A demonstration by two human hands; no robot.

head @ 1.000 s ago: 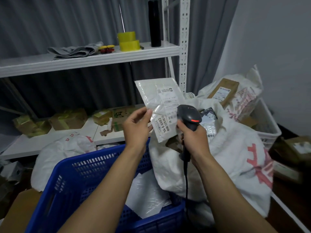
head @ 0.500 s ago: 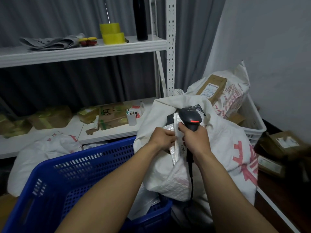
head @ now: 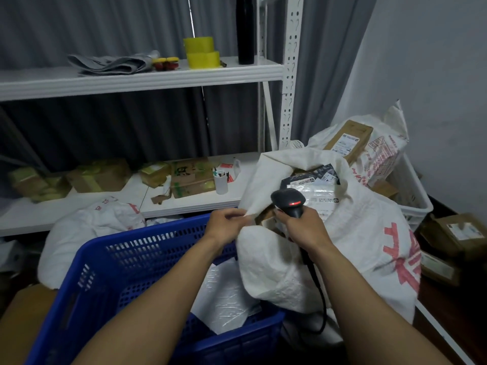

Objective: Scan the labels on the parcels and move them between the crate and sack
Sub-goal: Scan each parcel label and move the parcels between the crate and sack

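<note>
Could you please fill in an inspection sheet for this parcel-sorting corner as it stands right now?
Surface: lower shelf, white, carrying cardboard boxes and a small white cup.
Job's things: blue crate holds a white parcel; white sack stands open beside it with labelled parcels inside.
Clutter: yellow tape rolls, folded grey cloth and black bottle on the upper shelf.
Hands: left hand pinches the sack's rim; right hand grips the scanner, red light on.
Cables: scanner cable hangs down in front of the sack.
Surroundings: grey curtain, white crate holding a second sack, bare wall.
</note>
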